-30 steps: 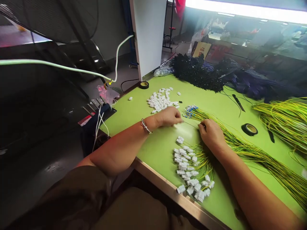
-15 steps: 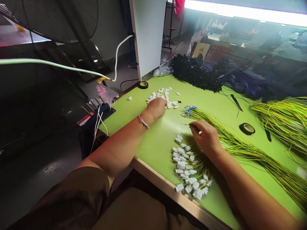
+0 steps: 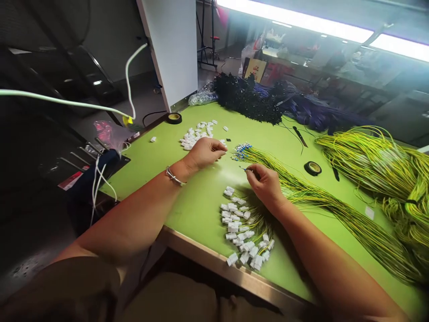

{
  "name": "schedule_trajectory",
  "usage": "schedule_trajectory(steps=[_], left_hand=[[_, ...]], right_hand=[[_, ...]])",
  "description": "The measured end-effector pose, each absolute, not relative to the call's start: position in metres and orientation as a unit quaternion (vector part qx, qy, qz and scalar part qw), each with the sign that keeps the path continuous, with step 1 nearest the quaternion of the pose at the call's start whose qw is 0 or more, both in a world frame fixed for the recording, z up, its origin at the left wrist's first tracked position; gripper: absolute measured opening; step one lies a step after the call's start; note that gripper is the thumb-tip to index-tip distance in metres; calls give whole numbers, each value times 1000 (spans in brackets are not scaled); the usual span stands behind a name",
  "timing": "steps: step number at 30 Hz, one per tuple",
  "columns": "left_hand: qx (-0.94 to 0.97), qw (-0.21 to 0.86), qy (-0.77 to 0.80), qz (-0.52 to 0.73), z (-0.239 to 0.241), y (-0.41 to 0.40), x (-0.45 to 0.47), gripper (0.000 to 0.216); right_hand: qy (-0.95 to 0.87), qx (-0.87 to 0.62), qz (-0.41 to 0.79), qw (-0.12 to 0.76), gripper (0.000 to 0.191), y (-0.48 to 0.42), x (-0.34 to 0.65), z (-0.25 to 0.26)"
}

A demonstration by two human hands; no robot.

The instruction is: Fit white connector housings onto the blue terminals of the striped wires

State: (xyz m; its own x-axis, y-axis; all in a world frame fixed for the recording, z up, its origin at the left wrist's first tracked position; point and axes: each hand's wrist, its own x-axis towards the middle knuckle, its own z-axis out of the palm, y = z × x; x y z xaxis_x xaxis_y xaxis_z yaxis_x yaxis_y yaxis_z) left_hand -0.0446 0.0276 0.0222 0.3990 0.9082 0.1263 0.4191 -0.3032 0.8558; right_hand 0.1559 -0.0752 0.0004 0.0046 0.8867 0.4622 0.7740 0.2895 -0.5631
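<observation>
My right hand pinches a wire; its blue-and-metal terminal sticks out to the left of the fingertips. My left hand is beside the near right edge of a pile of loose white connector housings, thumb and fingertips closed together. What they hold, if anything, I cannot make out. Below my right hand lies a group of white connectors with yellow-green wires attached. Behind that hand, a long bundle of yellow-green wires ends in blue-collared terminals.
A roll of black tape lies beside the bundle, another tape roll at the far left edge. A coiled heap of yellow-green wire covers the right side. Dark bundled cables lie at the back. A white cable hangs at left.
My left hand has drawn back slightly from the housing pile toward my right hand, its fingers now pointing right. My right hand still holds the wire. The view has swung right.
</observation>
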Motion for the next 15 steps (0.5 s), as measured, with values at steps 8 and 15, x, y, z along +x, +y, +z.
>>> schedule_trajectory(steps=[8,15], left_hand=[[451,755,339,334,10,5,-24,15],[394,782,355,328,14,7,-26,12]], right_hand=[[-611,-603,199,473,17,-72,157,5],[-609,-592,249,465,19,-72,159,3]])
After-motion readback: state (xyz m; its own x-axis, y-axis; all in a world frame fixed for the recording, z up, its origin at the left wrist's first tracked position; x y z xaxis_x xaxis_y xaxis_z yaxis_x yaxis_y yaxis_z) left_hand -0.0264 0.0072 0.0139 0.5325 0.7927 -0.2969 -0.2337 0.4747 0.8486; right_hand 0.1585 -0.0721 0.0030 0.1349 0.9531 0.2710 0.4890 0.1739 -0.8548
